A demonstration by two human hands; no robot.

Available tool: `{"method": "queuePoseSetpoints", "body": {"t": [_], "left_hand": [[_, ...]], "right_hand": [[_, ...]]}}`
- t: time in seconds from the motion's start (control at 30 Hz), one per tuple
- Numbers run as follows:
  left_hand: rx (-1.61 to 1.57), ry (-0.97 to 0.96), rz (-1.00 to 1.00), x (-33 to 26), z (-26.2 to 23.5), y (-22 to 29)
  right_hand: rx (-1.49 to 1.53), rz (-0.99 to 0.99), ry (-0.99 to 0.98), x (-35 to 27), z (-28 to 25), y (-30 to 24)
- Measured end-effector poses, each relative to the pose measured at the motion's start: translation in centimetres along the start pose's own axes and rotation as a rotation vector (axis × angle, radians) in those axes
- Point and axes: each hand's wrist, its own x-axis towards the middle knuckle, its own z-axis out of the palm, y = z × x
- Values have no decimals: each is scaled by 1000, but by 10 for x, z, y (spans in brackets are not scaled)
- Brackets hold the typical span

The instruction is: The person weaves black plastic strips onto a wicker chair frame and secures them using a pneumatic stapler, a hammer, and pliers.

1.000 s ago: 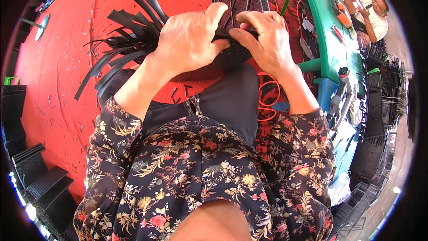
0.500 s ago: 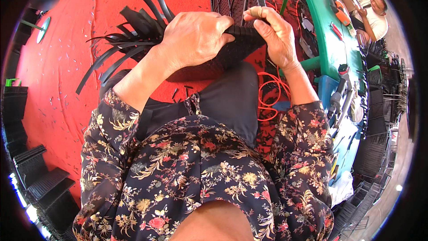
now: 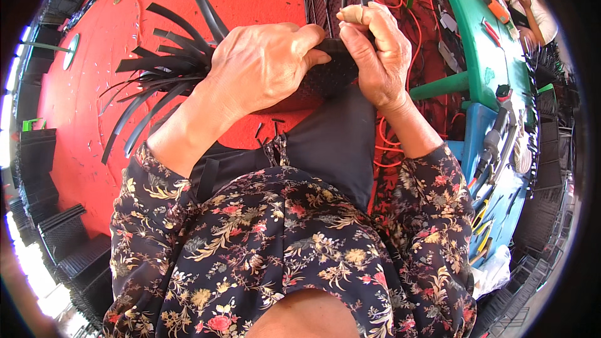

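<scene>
Near the top middle, my left hand (image 3: 263, 66) is closed, its thumb and forefinger pinched at the rim of a black woven piece (image 3: 335, 72) above my lap. A fan of flat black plastic strips (image 3: 178, 56) sticks out to the left from behind this hand; where they are held or fixed is hidden. Beside the rim on the right, my right hand (image 3: 380, 56) has its thumb and bent forefinger close together, with a tan wrap on one finger. Anything between those fingertips is too small to make out. Past the hands stands a dark woven frame (image 3: 325, 0).
A green table (image 3: 476, 37) at the right carries red-handled pliers (image 3: 491, 32) and an orange tool (image 3: 498, 7). Below it, a blue surface (image 3: 501, 206) holds more tools. Orange hose (image 3: 383, 144) lies on the red floor (image 3: 94, 125). Black woven furniture parts (image 3: 66, 231) stand left.
My view has shifted slightly. The right hand's thumb and forefinger have come closer together, and that hand has turned slightly. The left hand keeps its pinch, while the strips fan out lower at the left.
</scene>
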Motion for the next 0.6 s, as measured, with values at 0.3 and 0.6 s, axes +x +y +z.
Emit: {"method": "queuePoseSetpoints", "body": {"t": [0.3, 0.6], "left_hand": [[-56, -26, 5, 2, 1, -7], [-237, -66, -49, 8, 4, -30]], "right_hand": [[-10, 45, 30, -3, 6, 1], [-86, 200, -215, 16, -6, 1]]}}
